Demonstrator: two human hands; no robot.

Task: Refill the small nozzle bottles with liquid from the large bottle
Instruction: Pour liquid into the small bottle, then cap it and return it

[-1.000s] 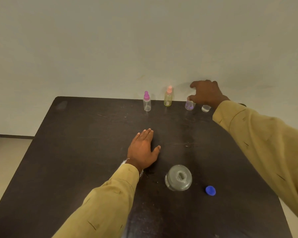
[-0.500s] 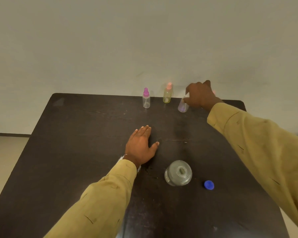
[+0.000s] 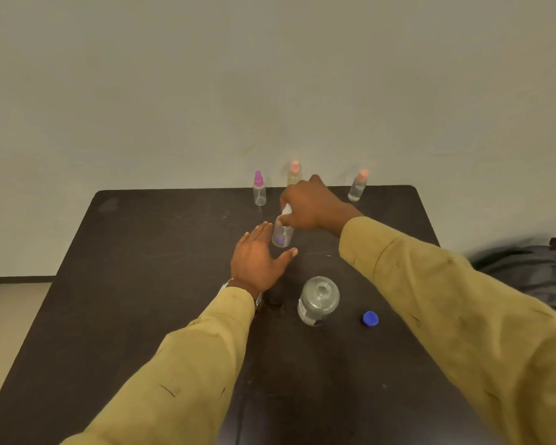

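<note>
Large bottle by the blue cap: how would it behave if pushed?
The large bottle stands upright and looks wide, so it probably slides rather than tips. Its mouth is open, the blue cap lying apart, so a shove could spill any liquid inside.

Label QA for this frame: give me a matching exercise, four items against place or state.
Things:
1 large bottle
2 blue cap
3 purple-cap bottle
4 white-nozzle bottle

Place or state:
a gripped by the right hand
b standing at the far edge
c lying on the table, off its bottle
d upright, uncapped

Pairs: 1-d, 2-c, 3-b, 4-a
</note>
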